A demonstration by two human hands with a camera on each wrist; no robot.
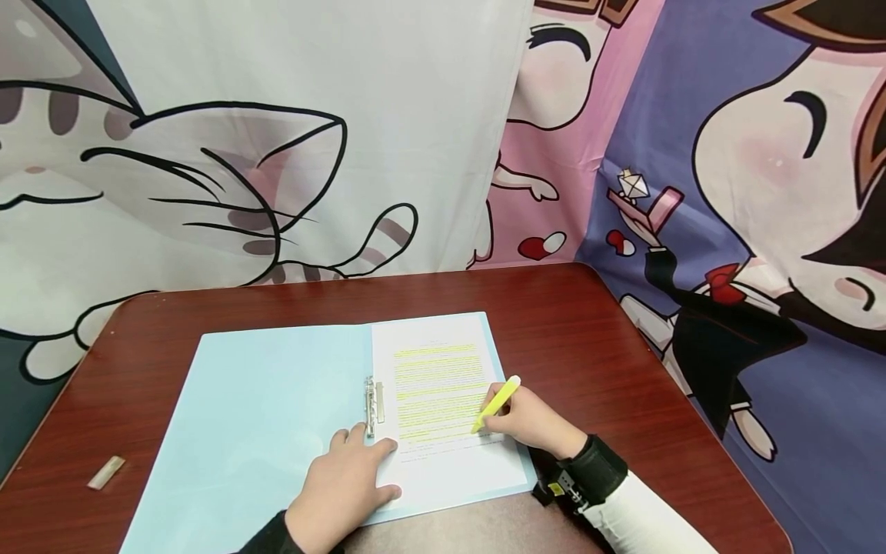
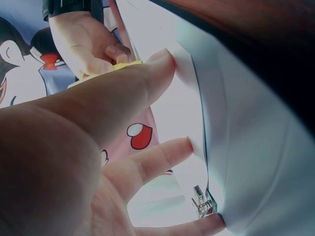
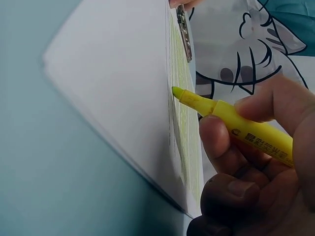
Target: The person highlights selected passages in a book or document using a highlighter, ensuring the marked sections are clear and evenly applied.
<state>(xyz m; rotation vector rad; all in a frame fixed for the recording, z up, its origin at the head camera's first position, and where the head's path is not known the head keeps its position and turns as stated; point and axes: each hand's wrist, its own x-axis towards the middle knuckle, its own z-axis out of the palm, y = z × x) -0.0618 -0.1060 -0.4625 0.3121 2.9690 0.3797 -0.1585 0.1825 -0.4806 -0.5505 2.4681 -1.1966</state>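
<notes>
A yellow highlighter (image 1: 496, 405) is pinched in my right hand (image 1: 529, 419), its tip on the printed sheet (image 1: 453, 469) near the lower lines of text. Yellow marking covers most of the printed lines. In the right wrist view the highlighter (image 3: 256, 130) lies between thumb and fingers, its green-yellow tip at the paper. The sheet sits on the right side of an open light-blue folder (image 1: 270, 400), beside its metal clip (image 1: 370, 408). My left hand (image 1: 346, 481) rests with spread fingers over the folder's fold and the sheet's left edge; its fingers (image 2: 162, 157) look straight in the left wrist view.
The folder lies on a reddish-brown table (image 1: 595, 346). A small pale strip (image 1: 106, 472) is on the table at the left. Cartoon-printed cloths (image 1: 415, 138) hang behind the table and along its right side. A greyish-brown surface (image 1: 471, 531) shows below the folder.
</notes>
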